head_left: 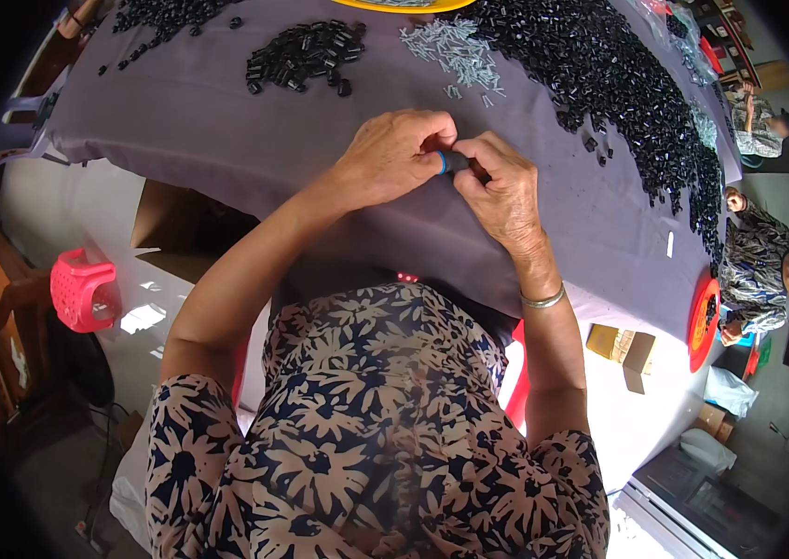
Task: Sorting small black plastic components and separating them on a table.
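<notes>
I have both hands close together above the near part of the worktop (226, 140), fingers curled inward. The left hand (401, 154) and the right hand (504, 186) pinch one small dark piece (456, 161) between them, their tips nearly meeting; a blue band (443, 163) shows on the piece at the left fingers. I cannot tell its full shape, since the fingers cover much of it. A silvery bracelet (543, 298) circles the right wrist.

Just beyond the hands, on the grey-purple cloth, I see a scatter of small silvery pins (455, 58), with the rim of a yellow dish (404, 6) behind it at the top edge. Left of the pins lies a small heap of black parts (306, 54), and farther left a looser black pile (166, 14). On the right, a broad black mass of parts (599, 79) runs along the worktop's far side, and a white slip (670, 244) lies apart from it. At the right edge sits a round red-orange tray (698, 326).

Farther out, I make out a pink stool (85, 291) on the left, an open carton (620, 347) on the right below the worktop, and two other people (756, 256) along the right side.
</notes>
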Demonstrator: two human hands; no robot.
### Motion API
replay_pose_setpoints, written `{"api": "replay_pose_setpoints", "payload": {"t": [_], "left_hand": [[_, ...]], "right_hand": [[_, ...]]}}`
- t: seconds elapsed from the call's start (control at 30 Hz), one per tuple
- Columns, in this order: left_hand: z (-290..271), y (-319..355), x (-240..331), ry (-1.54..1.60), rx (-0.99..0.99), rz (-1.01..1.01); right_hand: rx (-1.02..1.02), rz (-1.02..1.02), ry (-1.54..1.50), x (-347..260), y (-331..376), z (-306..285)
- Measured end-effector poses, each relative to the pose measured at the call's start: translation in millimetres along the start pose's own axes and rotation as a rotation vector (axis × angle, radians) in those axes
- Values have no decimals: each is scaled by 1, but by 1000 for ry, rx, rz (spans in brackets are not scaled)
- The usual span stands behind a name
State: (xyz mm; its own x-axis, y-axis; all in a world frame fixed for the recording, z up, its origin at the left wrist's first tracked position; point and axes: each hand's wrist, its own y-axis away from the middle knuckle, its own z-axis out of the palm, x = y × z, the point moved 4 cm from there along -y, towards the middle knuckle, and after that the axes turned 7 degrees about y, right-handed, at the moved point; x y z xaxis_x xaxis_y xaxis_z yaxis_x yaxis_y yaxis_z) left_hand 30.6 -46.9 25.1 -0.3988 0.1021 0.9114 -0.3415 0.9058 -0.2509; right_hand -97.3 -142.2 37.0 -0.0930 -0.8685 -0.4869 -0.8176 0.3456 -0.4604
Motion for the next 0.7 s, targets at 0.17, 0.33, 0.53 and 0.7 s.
{"api": "replay_pose_setpoints", "payload": {"t": [0.17, 0.33, 0.53, 0.7], "left_hand": [[0, -13, 3, -255, -140, -140], [-6, -30, 1, -242, -392, -295], [-4, -36, 7, -323, -459, -262], [4, -36, 7, -394, -467, -250]], "right_hand": [[12, 24, -2, 1, 2, 1], [-22, 101, -77, 4, 0, 3], [-55, 71, -91, 9, -5, 4], [-85, 80, -69, 8, 1, -3]]}}
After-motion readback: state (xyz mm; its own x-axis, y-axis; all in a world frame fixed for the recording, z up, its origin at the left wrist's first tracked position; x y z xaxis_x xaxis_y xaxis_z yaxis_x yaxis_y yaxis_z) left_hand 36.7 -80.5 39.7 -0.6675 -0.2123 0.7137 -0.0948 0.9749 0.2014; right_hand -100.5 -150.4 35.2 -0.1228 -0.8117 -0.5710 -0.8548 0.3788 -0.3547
